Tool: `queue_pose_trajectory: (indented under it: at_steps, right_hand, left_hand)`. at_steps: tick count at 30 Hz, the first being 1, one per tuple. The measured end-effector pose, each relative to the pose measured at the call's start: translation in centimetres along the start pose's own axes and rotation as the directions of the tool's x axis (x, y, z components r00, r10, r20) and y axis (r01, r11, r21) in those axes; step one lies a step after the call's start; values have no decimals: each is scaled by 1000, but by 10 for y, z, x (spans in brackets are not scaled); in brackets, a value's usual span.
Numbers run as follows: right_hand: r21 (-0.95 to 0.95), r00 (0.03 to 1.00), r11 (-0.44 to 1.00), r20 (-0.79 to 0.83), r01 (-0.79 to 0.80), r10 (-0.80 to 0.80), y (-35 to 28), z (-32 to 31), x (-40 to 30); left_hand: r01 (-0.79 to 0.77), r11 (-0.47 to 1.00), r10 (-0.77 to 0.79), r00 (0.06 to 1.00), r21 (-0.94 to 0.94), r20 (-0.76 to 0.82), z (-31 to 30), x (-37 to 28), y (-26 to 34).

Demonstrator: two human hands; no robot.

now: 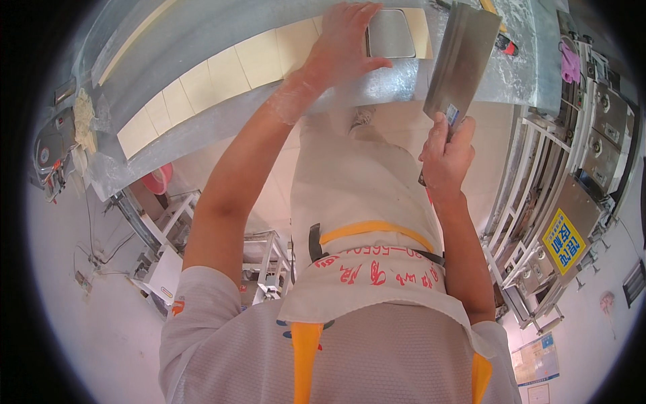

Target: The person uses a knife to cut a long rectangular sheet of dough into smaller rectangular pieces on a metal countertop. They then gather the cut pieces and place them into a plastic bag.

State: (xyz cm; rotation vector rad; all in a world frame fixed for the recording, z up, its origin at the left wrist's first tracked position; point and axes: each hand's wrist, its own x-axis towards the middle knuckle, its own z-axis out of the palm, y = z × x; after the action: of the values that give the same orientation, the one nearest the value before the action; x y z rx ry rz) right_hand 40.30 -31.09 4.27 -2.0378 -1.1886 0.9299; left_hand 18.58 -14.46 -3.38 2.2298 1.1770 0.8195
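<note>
My right hand (449, 154) grips the handle of a broad rectangular cleaver (462, 65), its blade raised and pointing away from me over the table's right part. My left hand (348, 45) is spread, with thumb and fingers apart, at the left edge of a flat rectangular metal plate (391, 33). Whether its fingertips press on the plate is not clear. The plate lies on a long strip of pale dough (257, 55), which crosscuts divide into several pieces. Some of the strip is hidden under my left hand. White flour dusts my left wrist.
The metal-topped table (212, 123) curves across the view. A thin pale rod (133, 43) lies at its far left, dough scraps (83, 118) at its left end. A red-and-black object (506, 45) rests on floury metal at right. A steel machine (562, 237) stands beyond.
</note>
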Motion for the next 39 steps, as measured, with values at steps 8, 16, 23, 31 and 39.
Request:
queue_pose_trajectory:
  at_steps: [8,16,23,31,39]
  right_hand:
    - [-2,1000,1000,5,2,-2,-2,1,1]
    - [-67,999,997,39,27,-24,-4,-1,8]
    - [-134,991,985,102,105,-92,-11,-6,25]
    - [-169,993,983,106,77,-60,-16,-5,34]
    - [-168,993,982,98,84,-68,-20,-1,36]
  left_hand:
    - [13,1000,-13,1000,10,7,0,-3,-1]
    - [14,1000,-14,1000,27,20,2,-5,-4]
    - [-56,998,56,998,12,-7,1,-4,-5]
    - [-74,997,73,997,-1,-32,0,-4,-6]
    - [-83,997,82,996,-5,-36,0,-2,-6]
